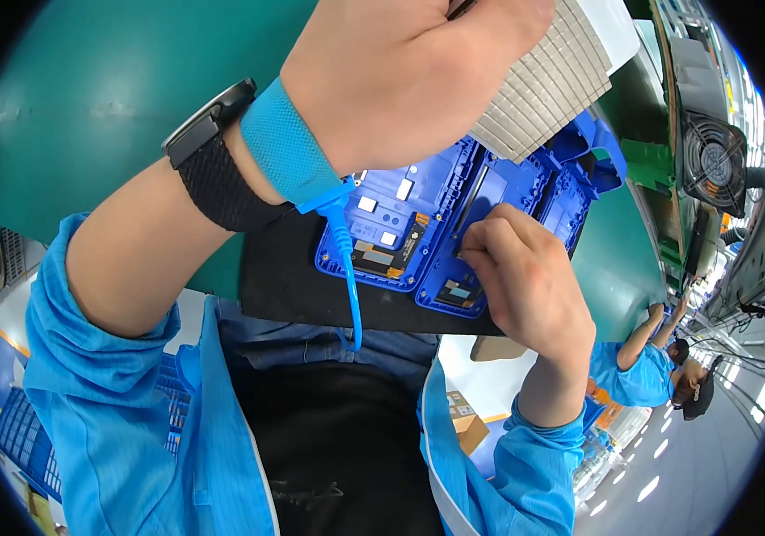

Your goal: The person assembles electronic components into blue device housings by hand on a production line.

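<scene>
in the head view, the landmark is a wide, shallow, bright blue plastic housing (387, 210) with white square pads inside and a black circuit strip with orange ends (391, 255) near its lower edge. it lies on a flat black mat (284, 286) on a smooth green counter (123, 116). just to the right of the housing is a narrower, open blue plastic tray (454, 290), the part being worked on.

the right hand (530, 281) is over that tray, to the right of the housing, its fingers curled together with the thumb against the index finger; i cannot tell whether something small is pinched there. the left hand (400, 80) is above the housing, beside a beige block scored into small squares (548, 85). its fingertips run to the top edge of the view, so i cannot tell whether they are apart or clamped on anything.

the step in hand looks like fine fingertip work at the narrow tray. from here, the next move seems to call for a light, precise touch from the right hand, with the coiled blue cord (344, 241), which hangs from the left wrist across the housing, kept clear of the circuit strip.
</scene>
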Demonstrator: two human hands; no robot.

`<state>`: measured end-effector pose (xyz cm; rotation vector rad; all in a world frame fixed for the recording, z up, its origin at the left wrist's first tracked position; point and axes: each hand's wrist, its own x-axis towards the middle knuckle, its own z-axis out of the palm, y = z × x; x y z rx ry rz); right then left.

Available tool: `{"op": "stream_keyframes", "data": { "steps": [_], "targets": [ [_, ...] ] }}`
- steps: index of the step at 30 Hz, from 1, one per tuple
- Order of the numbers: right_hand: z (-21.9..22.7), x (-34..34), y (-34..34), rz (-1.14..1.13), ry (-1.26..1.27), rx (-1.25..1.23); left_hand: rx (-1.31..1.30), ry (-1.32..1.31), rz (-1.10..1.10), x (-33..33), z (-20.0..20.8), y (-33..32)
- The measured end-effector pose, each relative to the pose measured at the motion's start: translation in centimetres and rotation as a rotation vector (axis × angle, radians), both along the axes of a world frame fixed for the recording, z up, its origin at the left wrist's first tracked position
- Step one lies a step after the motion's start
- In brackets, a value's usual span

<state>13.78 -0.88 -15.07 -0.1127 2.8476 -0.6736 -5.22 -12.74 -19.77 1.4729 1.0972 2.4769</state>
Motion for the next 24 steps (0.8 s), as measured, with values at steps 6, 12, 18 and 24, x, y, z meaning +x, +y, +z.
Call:
{"op": "stream_keyframes", "data": {
  "steps": [6, 12, 18, 24],
  "targets": [
    [0.2, 0.0, 0.0, -0.03, -0.047, -0.012, -0.032, 0.029, 0.028, 0.2, 0.2, -0.2],
    [0.2, 0.0, -0.1, -0.047, -0.052, 0.004, -0.049, 0.074, 0.065, 0.0, 0.2, 0.0],
    [0.1, 0.4, -0.4, -0.018, 0.019, 0.05, -0.05, 0.091, 0.068, 0.0, 0.3, -0.1],
    [-0.2, 1.1, -0.6, -0.044, 0.09, 0.129, -0.057, 0.092, 0.092, 0.3, 0.5, -0.2]
  ]
}}
